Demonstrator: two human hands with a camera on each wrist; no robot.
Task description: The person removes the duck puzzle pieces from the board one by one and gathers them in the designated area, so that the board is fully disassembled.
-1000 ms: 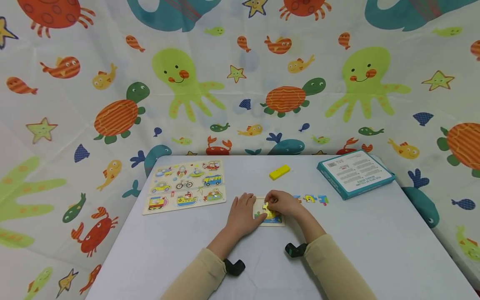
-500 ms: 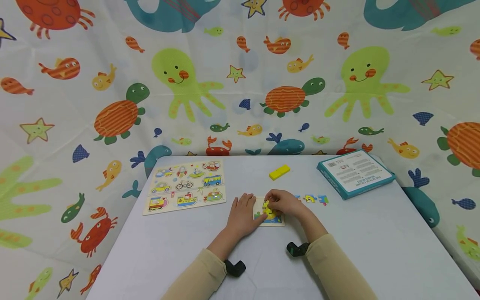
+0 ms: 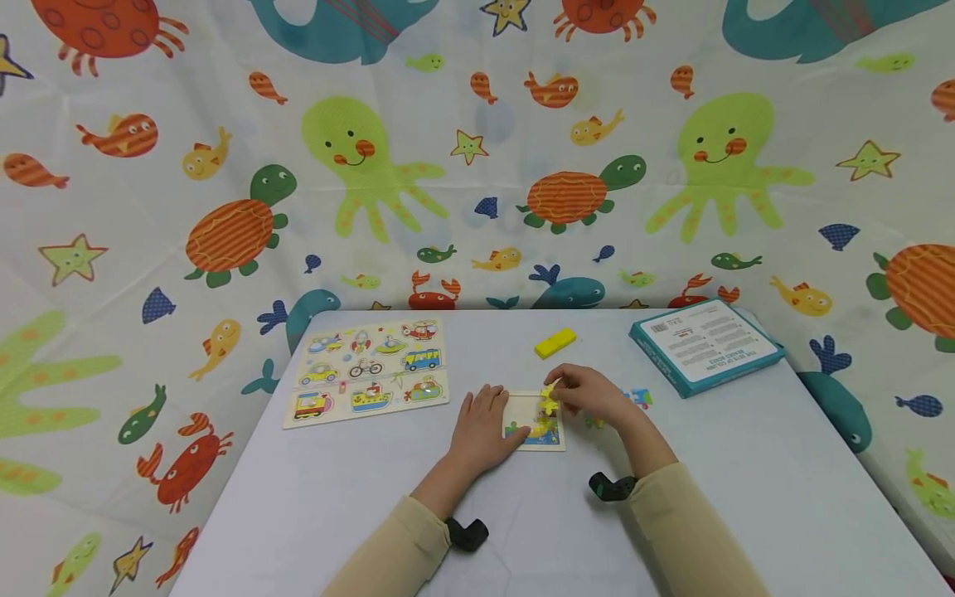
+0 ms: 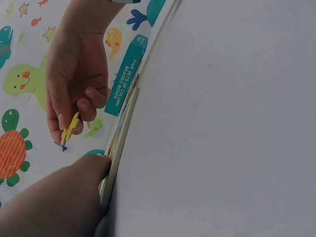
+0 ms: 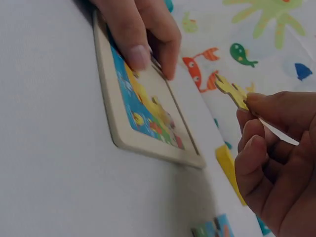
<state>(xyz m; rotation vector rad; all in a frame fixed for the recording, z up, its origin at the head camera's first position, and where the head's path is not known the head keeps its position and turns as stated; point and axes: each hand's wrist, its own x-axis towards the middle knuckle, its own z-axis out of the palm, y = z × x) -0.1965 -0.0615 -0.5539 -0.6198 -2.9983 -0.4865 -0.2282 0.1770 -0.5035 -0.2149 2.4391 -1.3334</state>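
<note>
My left hand point(image 3: 481, 427) lies at the left side of a small wooden jigsaw puzzle board point(image 5: 148, 144), fingers fairly straight and thumb on the picture. Partly filled, the board shows blue, yellow and green picture pieces along its near and right parts, with bare wood elsewhere. Above its right side, my right hand point(image 3: 589, 395) pinches a yellow puzzle piece point(image 5: 232, 91) between thumb and forefinger. The left wrist view also has this piece point(image 4: 70, 129) held up off the board. Loose puzzle pieces point(image 3: 639, 398) lie right of the board, partly hidden behind my right hand.
A larger wooden board with vehicle pictures point(image 3: 366, 365) lies at the back left. Behind the small board is a yellow block point(image 3: 555, 342). A teal box point(image 3: 709, 344) lies at the back right, before a sea-animal cloth point(image 3: 448, 191).
My right hand has lifted the yellow puzzle piece off the board and moved it right and slightly away from me. The left hand has stayed in place.
</note>
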